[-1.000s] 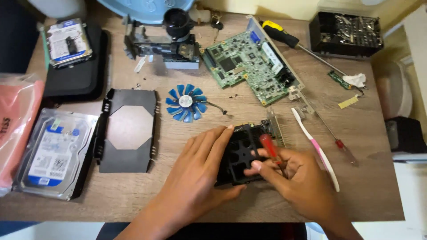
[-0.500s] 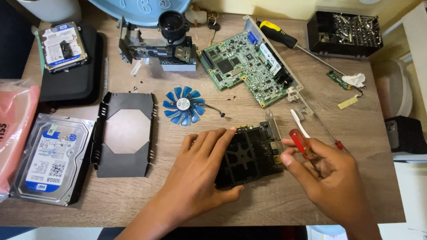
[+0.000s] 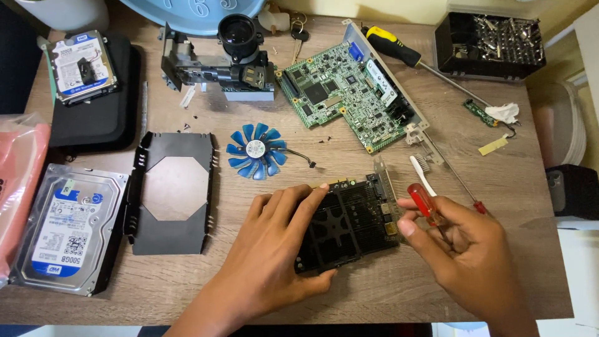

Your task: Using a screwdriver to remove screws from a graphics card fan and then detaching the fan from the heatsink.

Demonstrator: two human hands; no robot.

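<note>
A black finned circuit card with a metal bracket lies flat on the wooden desk. My left hand grips its left side, fingers over the top edge and thumb under the near edge. My right hand hovers just right of the card and pinches a small red-handled screwdriver between thumb and fingers. A white toothbrush lies behind that hand.
A blue fan, a black shroud plate, two hard drives, a green circuit board, a lens assembly, a yellow-handled screwdriver and a black bit box are spread over the desk.
My right hand drew the red screwdriver off the card and out to its right side. My left hand stayed on the card, which shifted slightly.
</note>
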